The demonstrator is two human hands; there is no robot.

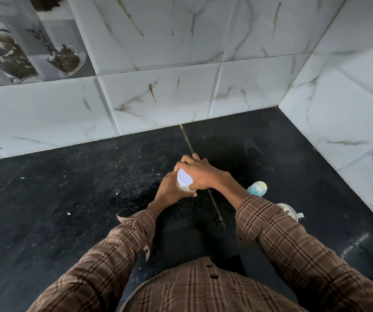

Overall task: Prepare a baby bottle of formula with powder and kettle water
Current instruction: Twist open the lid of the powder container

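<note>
A small clear container (186, 187) with pale powder inside and a white lid (184, 177) stands on the black countertop (79, 199). My left hand (170, 191) wraps around its body from the left. My right hand (200, 174) lies over the lid from the right, fingers curled on its rim. Behind my right forearm a light blue and cream baby bottle (257, 188) shows only its top. A clear bottle part with a tab (290, 212) lies just past my right sleeve, mostly hidden.
White marble-look tiled walls (158, 86) close the counter at the back and on the right, meeting in a corner at the far right. A thin seam (214, 203) runs across the countertop. Small crumbs lie scattered on the left.
</note>
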